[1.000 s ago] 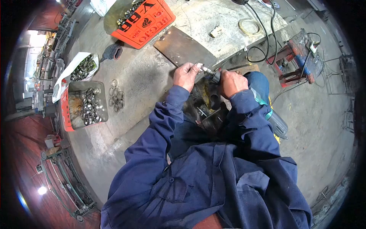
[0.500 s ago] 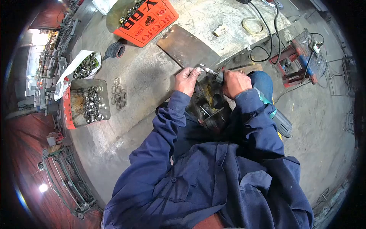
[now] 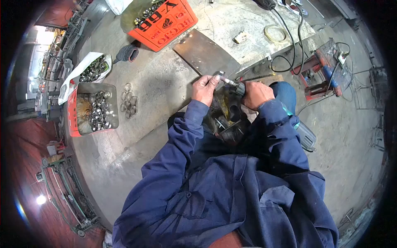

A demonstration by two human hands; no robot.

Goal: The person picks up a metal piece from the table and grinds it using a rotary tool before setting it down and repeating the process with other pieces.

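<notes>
Far out to the left of the left hand (image 3: pixel 204 89), a red tin (image 3: pixel 92 109) sits full of metal rings, with a white bag (image 3: pixel 84 70) of more rings just behind it. Between the tin and that hand, a few loose rings (image 3: pixel 127 102) lie flat on the grey floor (image 3: pixel 157 82). Further back stand a dark glove (image 3: pixel 127 53) and an orange crate (image 3: pixel 165 22), and a rusty plate (image 3: pixel 204 51) lies just beyond the fingers.

The left hand is closed around a small metal piece (image 3: pixel 219 75), pinched at the fingertips. Touching it from the right is a thin shiny rod (image 3: pixel 230 81), which runs into a dark holder (image 3: pixel 240 88) gripped in the fist of the right hand (image 3: pixel 256 94). The two hands are near each other, joined by the rod. Below them dark metal parts (image 3: pixel 229 118) crowd the gap between the blue sleeves, and I cannot make out what they are.

To the right of the right hand a grinder (image 3: pixel 304 136) pokes out from behind the sleeve. Beyond it black cables (image 3: pixel 289 45) loop toward a red machine (image 3: pixel 324 70).
</notes>
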